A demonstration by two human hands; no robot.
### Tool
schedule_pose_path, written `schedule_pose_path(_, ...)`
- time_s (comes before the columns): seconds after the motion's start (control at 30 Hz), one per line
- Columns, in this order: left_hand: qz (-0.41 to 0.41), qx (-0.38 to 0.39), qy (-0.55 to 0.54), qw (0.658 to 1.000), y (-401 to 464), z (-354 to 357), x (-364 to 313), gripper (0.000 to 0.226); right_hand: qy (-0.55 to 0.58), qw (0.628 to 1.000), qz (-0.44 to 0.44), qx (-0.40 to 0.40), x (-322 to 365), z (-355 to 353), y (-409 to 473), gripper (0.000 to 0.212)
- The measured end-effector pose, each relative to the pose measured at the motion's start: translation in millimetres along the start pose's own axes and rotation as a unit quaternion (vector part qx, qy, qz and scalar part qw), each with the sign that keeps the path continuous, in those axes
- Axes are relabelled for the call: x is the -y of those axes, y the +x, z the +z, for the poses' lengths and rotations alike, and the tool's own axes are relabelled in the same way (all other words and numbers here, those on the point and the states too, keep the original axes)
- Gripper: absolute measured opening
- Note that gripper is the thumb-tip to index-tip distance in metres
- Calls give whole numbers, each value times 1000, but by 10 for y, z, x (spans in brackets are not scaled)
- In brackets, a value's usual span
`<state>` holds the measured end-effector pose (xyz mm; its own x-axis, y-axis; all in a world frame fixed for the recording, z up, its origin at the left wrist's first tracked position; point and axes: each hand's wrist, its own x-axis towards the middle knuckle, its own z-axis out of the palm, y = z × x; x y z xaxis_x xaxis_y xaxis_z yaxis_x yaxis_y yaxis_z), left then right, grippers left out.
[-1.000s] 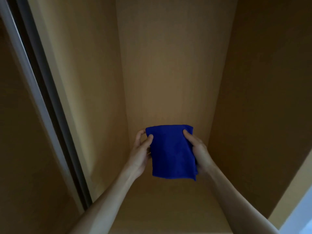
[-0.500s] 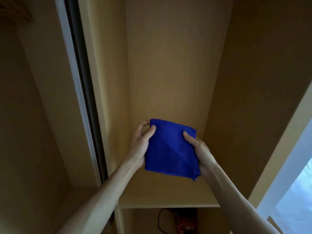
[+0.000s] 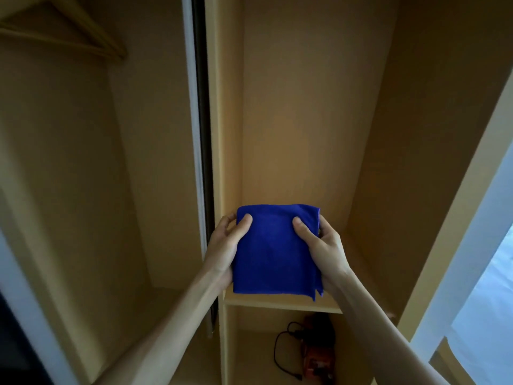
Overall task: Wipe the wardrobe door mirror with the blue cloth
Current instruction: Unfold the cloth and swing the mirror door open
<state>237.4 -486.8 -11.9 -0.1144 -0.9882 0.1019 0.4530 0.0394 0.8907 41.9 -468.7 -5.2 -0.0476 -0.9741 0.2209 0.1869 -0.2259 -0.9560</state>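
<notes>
A folded blue cloth (image 3: 273, 251) is held up in front of an open wardrobe compartment, above its wooden shelf (image 3: 280, 301). My left hand (image 3: 222, 245) grips the cloth's left edge with the thumb on top. My right hand (image 3: 322, 248) grips its right edge the same way. To the left stands a sliding wardrobe door with a silver edge (image 3: 194, 134); its surface shows what looks like a reflection of wardrobe panels (image 3: 69, 162) and a hanger.
A wooden hanger (image 3: 69, 31) appears at the top left. Under the shelf lies an orange device with a black cable (image 3: 313, 354). A white frame (image 3: 466, 232) runs up the right side, with a pale bright area beyond it.
The view has tilted down and drawn back, showing the shelf's front edge and the compartment below. Both hands have kept hold of the cloth, now held squarer and level.
</notes>
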Motion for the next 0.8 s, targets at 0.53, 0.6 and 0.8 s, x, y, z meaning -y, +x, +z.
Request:
schedule_pose_path(0.53, -118, 40, -32, 992, -803, -761, -736, 30, -32, 992, -71, 95, 271, 1178, -354, 15)
schedule_pose_path(0.6, -119, 45, -35, 991, -752, -877, -804, 33, -56, 990, -87, 98, 273, 1292, -281, 16)
schedule_pose_path(0.8, -100, 78, -34, 991, -495, -1367, -1077, 41, -110, 981, -124, 102, 234, 1765, 36, 18)
